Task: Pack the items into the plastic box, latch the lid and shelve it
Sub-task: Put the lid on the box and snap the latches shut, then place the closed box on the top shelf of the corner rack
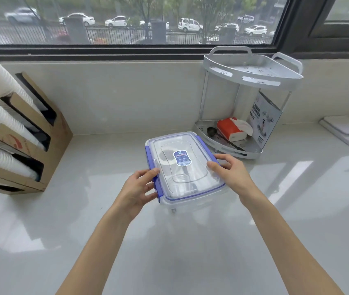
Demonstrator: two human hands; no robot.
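Note:
A clear plastic box (192,202) with blue latches stands on the pale counter, its transparent lid (180,177) on top with a blue label in the middle. Dim shapes of items show through the lid. My left hand (141,187) presses against the left blue latch, thumb on the lid edge. My right hand (230,171) grips the right side of the lid over its latch. A white two-tier corner shelf (252,71) stands behind the box to the right.
The shelf's lower tier holds a red tissue pack (232,128), a dark spoon (211,132) and a printed card (265,118). A cardboard cup dispenser (31,135) with stacked paper cups fills the left. A white kitchen scale (348,129) sits far right. A window runs along the back.

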